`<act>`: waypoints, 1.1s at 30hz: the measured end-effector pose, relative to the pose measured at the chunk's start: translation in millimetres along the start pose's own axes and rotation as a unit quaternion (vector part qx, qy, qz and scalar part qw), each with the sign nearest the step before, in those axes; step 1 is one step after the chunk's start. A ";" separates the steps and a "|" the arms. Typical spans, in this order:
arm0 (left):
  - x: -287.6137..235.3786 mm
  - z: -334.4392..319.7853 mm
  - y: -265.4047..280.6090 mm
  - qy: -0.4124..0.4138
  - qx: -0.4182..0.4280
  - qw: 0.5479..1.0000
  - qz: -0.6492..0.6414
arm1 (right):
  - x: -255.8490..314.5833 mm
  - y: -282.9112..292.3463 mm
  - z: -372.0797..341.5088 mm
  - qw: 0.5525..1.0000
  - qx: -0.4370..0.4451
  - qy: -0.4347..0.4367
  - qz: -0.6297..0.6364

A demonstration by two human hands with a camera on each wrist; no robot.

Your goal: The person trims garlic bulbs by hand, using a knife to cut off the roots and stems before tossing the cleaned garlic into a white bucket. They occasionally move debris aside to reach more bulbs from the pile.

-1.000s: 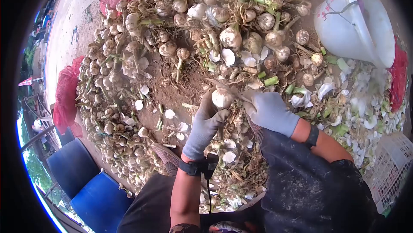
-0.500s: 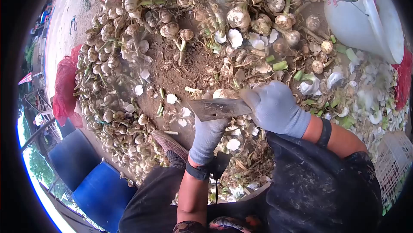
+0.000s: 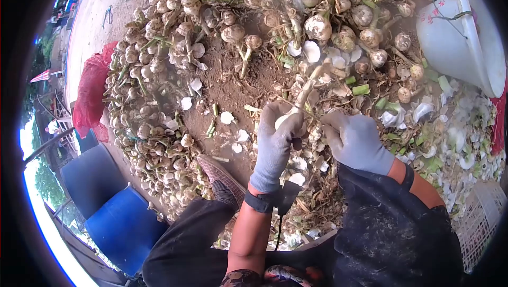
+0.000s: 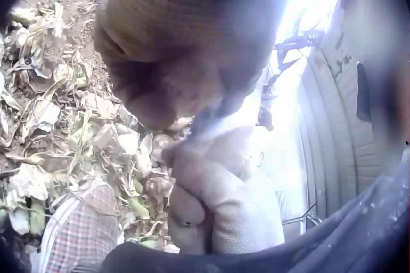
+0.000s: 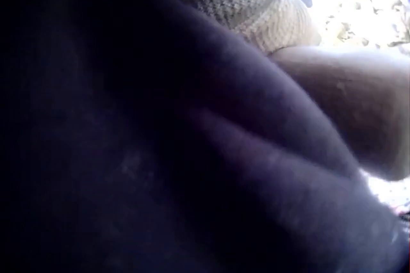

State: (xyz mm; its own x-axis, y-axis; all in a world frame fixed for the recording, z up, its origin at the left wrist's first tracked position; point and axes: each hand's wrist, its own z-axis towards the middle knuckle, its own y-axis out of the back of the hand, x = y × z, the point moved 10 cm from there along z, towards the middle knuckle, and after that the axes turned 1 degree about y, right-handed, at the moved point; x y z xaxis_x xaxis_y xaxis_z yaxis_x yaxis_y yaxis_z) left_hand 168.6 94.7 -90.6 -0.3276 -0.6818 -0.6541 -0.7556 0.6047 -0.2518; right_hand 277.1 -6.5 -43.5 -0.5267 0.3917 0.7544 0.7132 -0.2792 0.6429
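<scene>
In left hand, stalk newly visible

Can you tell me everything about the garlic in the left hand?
The garlic has a pale, roundish bulb, partly hidden by the gloved left hand gripping it. A long, brownish-cream stalk sticks out, slanting away from the person and rightward. The right hand holds a thin blade close by; whether it touches the garlic, I can't tell.

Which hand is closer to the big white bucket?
The right hand. In the head view, it is below and to the left of the white bucket; the left hand, holding a garlic bulb, is farther left.
</scene>
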 end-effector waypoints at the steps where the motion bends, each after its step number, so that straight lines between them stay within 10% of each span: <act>1: -0.9 -0.9 -3.2 -0.008 0.042 0.999 -0.028 | 7.3 16.7 4.1 0.999 -0.039 0.011 -0.017; 4: -14.3 -24.2 -16.1 0.034 0.192 0.969 -0.151 | -21.9 -1.8 0.5 0.997 -0.007 -0.045 -0.067; 6: -48.3 -29.1 41.9 -0.004 0.066 0.988 0.139 | -68.2 -29.6 -10.1 0.983 0.064 -0.104 -0.140; 7: -51.3 -19.1 108.9 -0.002 -0.043 0.932 0.360 | -60.4 -16.2 -16.1 0.991 0.004 -0.092 -0.097; 8: -70.5 -24.6 150.6 0.042 -0.135 0.758 0.637 | -50.6 -16.9 -26.2 0.991 0.011 -0.098 -0.089; 10: -73.5 -14.6 224.5 0.045 -0.127 0.623 0.771 | -45.6 1.6 -18.4 0.991 -0.011 -0.101 -0.089; 12: -99.2 20.1 212.4 -0.096 -0.148 0.875 0.451 | -38.3 2.0 -19.3 0.990 0.000 -0.114 -0.088; 14: -123.6 78.5 161.1 -0.191 -0.170 0.886 0.387 | -27.6 6.5 -10.2 0.993 -0.014 -0.090 -0.075; 16: -143.0 169.9 88.9 -0.377 -0.162 0.774 0.482 | -27.9 9.8 -7.9 0.994 -0.021 -0.081 -0.074; 18: -136.7 186.7 78.8 -0.286 -0.191 0.794 0.501 | -37.9 14.2 -8.5 0.992 -0.024 -0.098 -0.082; 20: -111.9 174.9 60.5 -0.229 -0.012 0.927 0.296 | -49.9 21.6 -3.1 0.990 -0.038 -0.118 -0.069; 22: -82.1 107.2 16.9 -0.173 0.158 0.963 0.131 | -58.6 22.6 9.5 0.988 -0.047 -0.140 -0.051; 33: -3.8 15.7 -7.1 -0.087 0.088 0.980 0.158 | 30.6 26.0 15.7 0.975 -0.061 0.138 -0.163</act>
State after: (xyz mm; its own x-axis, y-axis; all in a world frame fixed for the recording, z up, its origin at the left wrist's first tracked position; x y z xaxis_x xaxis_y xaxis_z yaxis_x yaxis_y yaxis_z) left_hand 184.2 99.5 -97.5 -0.4164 -0.3772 -0.8272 -0.5169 0.8467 -0.1259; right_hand 286.9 12.0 -5.8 -0.8332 0.2302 0.5027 0.4354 -0.2873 0.8532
